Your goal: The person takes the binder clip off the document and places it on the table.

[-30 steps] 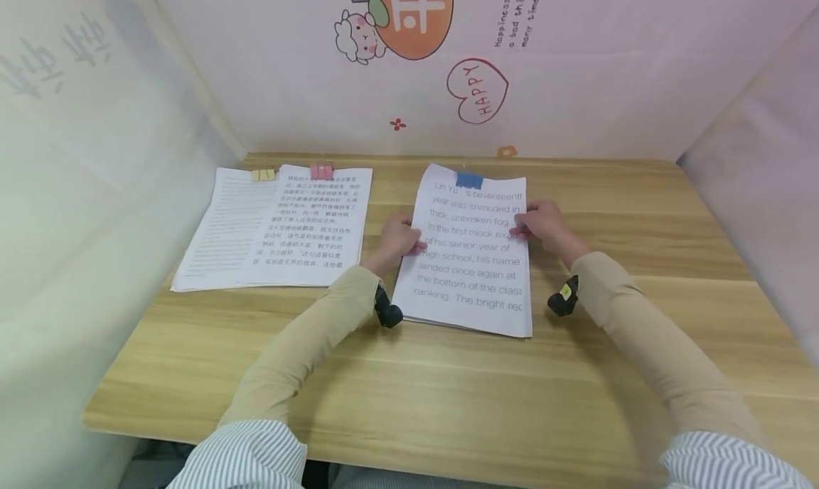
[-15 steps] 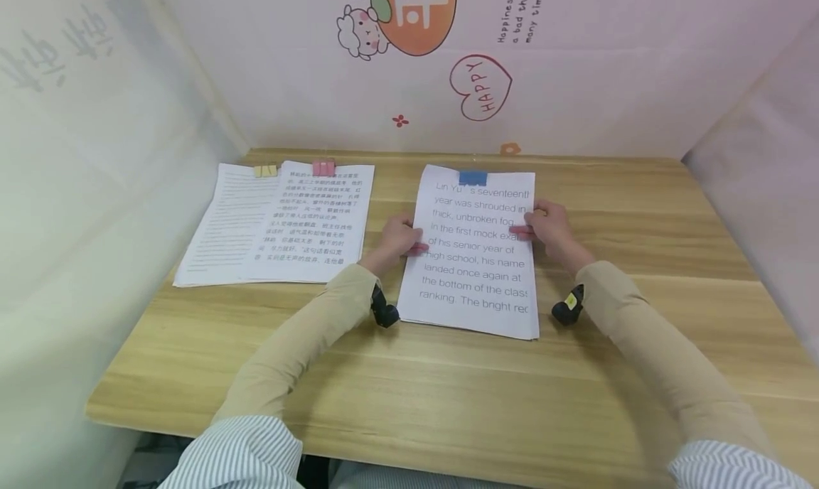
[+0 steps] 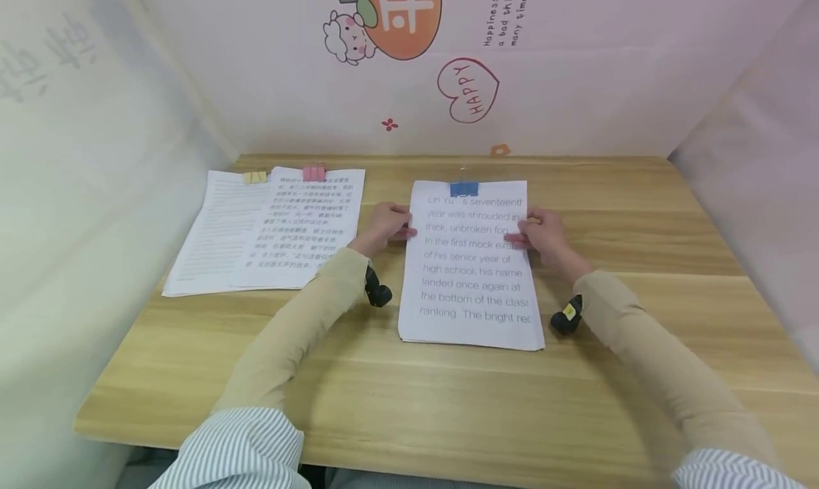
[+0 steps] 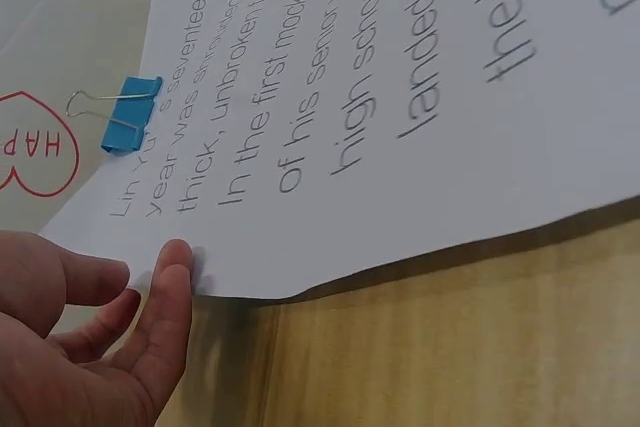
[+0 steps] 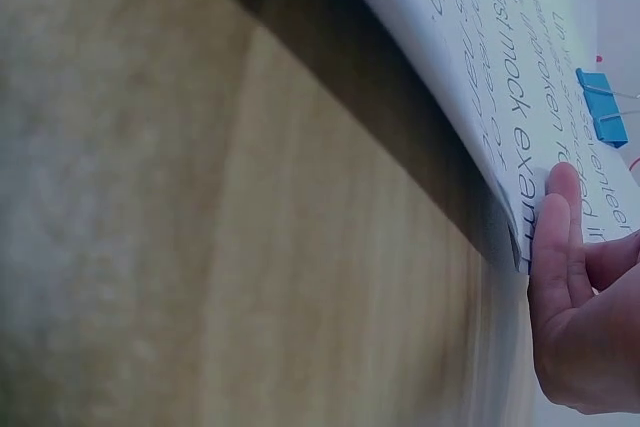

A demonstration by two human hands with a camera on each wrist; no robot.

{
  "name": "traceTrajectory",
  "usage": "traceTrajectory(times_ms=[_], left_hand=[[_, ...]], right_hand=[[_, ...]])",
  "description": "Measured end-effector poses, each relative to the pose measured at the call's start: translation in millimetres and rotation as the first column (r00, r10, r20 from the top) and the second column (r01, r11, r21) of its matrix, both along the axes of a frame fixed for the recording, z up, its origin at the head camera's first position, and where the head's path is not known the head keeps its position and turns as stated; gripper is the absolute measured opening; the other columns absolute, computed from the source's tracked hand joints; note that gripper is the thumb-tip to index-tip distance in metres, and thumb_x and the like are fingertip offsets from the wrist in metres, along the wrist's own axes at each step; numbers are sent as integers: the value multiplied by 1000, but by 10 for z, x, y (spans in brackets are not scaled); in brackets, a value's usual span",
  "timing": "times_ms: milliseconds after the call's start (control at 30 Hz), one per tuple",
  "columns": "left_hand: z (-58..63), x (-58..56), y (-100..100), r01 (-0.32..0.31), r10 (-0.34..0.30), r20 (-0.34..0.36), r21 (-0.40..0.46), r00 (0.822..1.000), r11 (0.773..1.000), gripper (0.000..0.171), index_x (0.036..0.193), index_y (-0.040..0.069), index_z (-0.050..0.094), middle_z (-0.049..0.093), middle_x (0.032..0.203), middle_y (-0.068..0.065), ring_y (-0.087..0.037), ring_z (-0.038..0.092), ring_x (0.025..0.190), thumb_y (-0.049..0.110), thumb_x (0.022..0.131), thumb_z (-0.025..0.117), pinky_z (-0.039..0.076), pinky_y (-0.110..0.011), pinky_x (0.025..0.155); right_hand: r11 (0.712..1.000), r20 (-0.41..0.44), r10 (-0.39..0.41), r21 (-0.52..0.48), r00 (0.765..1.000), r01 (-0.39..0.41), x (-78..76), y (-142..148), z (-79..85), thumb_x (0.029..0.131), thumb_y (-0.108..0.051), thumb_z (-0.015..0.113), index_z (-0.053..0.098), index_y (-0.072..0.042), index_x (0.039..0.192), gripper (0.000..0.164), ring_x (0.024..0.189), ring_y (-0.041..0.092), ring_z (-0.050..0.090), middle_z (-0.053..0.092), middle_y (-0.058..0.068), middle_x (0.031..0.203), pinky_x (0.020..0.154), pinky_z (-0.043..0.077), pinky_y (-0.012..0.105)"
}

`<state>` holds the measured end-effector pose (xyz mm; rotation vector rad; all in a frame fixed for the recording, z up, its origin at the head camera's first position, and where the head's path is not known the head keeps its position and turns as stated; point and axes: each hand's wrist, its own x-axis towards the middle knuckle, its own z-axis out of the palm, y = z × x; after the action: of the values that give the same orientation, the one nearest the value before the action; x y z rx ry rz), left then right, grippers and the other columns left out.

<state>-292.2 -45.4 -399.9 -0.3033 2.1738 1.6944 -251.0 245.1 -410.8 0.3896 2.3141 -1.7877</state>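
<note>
Now left hand (image 3: 385,223) and right hand (image 3: 546,238) flank 1 paper stack (image 3: 470,279), straight fingers touching it.

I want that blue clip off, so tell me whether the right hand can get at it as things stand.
Probably yes: the right hand is at the side of the paper, close to the blue clip on its top edge, and nothing visible stands between them.
</note>
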Motion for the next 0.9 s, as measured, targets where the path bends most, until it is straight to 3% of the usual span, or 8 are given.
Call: traceTrajectory(times_ms=[133,267,367,600,767,900], left_hand=[[79,-68,35,-1,1,-6,-7,1000,1000,33,123,1,51,60,111,-15,-18,68,81,12,93,56,59,-25,75],[158,-111,101,5,-4,-39,13,999,1000,36,124,-2,47,61,104,-15,-18,68,77,10,92,57,58,-23,69],[208,-141,144,18,-18,-60,-4,998,1000,38,126,-2,46,61,107,-16,-17,67,73,10,91,58,58,-22,68],[317,-193,239,45,-51,-56,-96,997,994,39,123,3,49,60,112,-15,-18,68,80,19,90,62,57,-25,76],[365,-234,308,97,-107,-72,-129,992,987,39,120,2,54,61,115,-17,-23,69,87,18,87,66,58,-29,81],[378,-292,376,137,-156,-88,-195,984,971,39,119,1,57,62,117,-18,-23,70,88,19,86,67,58,-26,79]], right_hand=[[1000,-6,3,-20,1000,-4,25,2,-9,96,-5,43,42,5,128,34,66,2,68,63,14,99,65,58,19],[1000,-15,24,-16,1000,-24,59,-4,-5,96,-4,41,41,5,131,36,66,1,68,57,27,115,66,58,19],[999,-13,40,-18,999,-40,83,-16,-11,97,-4,40,40,4,134,38,68,2,68,53,29,123,67,58,19],[999,-19,36,1,999,-36,100,-21,-59,96,-5,41,42,0,134,38,67,3,68,58,26,117,65,58,20],[999,-30,33,-4,999,-33,104,-14,-81,97,-6,42,43,-2,135,38,67,2,68,58,27,117,63,58,19],[999,-25,31,8,999,-31,104,-17,-78,97,-6,41,41,-4,137,40,67,2,67,57,27,121,64,57,18]])
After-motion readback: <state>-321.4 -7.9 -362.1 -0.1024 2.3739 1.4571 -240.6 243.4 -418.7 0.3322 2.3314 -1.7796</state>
